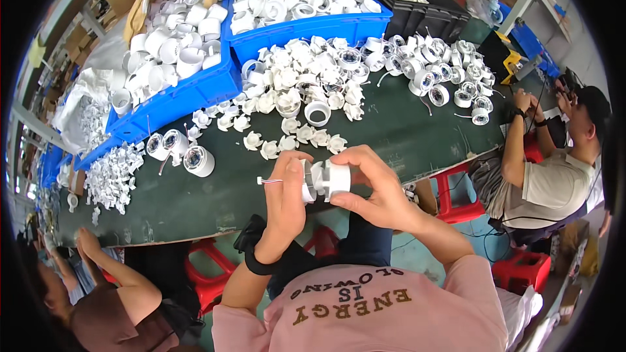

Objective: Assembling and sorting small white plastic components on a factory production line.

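Over the table's near edge, my left hand (285, 197) grips a white cylindrical housing (308, 184), mostly hidden by the fingers. A short wire with a small white plug (261, 181) sticks out past its left side. In my right hand (381, 189), thumb and fingers pinch a white ring-shaped cap (338, 179). White bladed shapes show between the two pieces; which piece they belong to I cannot tell. Beyond my hands lie several loose white flower-shaped bladed parts (287, 144). A few finished-looking round units with dark centres (198, 160) stand to the left.
Blue bins (313, 31) heaped with white rings stand behind, beside a black crate (417, 16). Piles of bladed parts (287, 81), wired round units (438, 94) and small white clips (114, 176) cover the green table (404, 146). People sit at left and right; red stools (210, 274) stand below.
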The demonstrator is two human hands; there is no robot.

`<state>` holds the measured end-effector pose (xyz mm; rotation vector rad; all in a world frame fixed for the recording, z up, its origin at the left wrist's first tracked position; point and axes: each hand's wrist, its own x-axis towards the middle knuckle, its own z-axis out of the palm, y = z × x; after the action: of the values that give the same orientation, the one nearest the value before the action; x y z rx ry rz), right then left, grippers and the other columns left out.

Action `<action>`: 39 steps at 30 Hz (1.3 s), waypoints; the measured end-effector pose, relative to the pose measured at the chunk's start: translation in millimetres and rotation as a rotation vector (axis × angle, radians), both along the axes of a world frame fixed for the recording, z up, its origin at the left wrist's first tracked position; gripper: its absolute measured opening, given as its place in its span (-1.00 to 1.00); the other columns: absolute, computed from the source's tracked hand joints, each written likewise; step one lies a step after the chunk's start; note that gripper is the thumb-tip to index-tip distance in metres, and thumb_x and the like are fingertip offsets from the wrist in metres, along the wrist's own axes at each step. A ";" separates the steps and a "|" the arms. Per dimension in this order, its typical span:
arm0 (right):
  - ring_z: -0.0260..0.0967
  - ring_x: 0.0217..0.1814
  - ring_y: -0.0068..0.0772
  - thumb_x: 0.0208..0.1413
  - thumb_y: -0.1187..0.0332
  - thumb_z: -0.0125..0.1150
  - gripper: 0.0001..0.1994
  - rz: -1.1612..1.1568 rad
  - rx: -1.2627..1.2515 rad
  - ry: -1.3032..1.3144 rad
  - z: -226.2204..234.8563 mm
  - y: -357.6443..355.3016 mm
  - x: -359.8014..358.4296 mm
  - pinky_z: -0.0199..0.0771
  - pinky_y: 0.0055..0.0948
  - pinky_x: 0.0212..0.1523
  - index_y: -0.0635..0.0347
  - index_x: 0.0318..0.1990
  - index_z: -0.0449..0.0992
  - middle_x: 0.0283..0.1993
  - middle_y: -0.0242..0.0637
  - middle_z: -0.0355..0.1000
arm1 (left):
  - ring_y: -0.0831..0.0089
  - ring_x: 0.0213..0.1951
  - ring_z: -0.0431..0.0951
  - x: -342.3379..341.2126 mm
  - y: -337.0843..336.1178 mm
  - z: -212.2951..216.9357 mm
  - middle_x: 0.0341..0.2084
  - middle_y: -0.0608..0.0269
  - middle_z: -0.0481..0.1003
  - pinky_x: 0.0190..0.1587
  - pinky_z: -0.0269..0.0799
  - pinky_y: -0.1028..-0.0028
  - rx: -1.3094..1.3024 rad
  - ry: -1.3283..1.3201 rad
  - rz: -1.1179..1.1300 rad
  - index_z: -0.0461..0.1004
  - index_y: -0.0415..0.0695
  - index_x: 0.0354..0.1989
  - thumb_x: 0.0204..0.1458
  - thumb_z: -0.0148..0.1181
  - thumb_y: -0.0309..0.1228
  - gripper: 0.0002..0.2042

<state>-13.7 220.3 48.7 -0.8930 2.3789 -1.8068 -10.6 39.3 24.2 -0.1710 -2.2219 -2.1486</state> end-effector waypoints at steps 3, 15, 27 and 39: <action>0.26 0.01 -0.30 0.01 0.44 0.28 -0.54 0.001 -0.009 0.125 -3.3 -2.2 5.8 0.42 -0.40 -0.05 0.25 0.08 0.30 0.00 -0.16 0.20 | 0.58 -0.45 0.36 5.3 4.6 3.7 -0.44 0.25 0.39 -0.45 0.26 0.59 -0.004 0.025 0.003 0.37 -0.24 -0.24 0.21 -0.29 -0.11 -0.58; 0.06 0.21 -0.02 0.20 0.29 -0.06 -0.50 -0.109 -0.089 0.302 -13.1 -27.0 24.2 0.06 -0.17 0.22 0.36 0.22 0.06 0.16 0.07 0.10 | 0.38 -0.53 0.40 20.3 15.3 10.1 -0.52 0.05 0.42 -0.45 0.29 0.43 -0.092 0.398 0.040 0.35 -0.34 -0.24 0.16 -0.24 -0.29 -0.67; 0.11 0.24 -0.10 0.11 0.33 0.05 -0.34 -0.027 0.015 0.259 -24.7 -44.3 3.2 0.11 -0.27 0.21 0.45 0.29 -0.07 0.26 0.10 0.02 | 0.40 -0.44 0.43 9.6 0.3 0.0 -0.40 0.05 0.43 -0.43 0.33 0.42 -0.087 0.294 0.077 0.34 -0.30 -0.18 0.21 -0.27 -0.26 -0.66; 0.24 -0.42 -0.72 0.03 0.51 0.20 -0.63 -0.203 -0.490 -0.427 -56.2 -50.2 -44.6 0.27 -0.68 -0.45 0.12 0.02 0.32 -0.29 -0.44 0.33 | 0.02 0.01 0.32 -153.1 -120.3 31.3 -0.04 -0.10 0.34 0.10 0.17 0.21 -0.966 0.531 0.621 0.36 -0.29 -0.03 -0.19 0.31 -0.27 -0.46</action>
<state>-58.3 170.2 -7.5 -0.2307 1.8511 -2.4157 -163.7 -81.0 55.5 -0.0479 -2.3117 -0.5518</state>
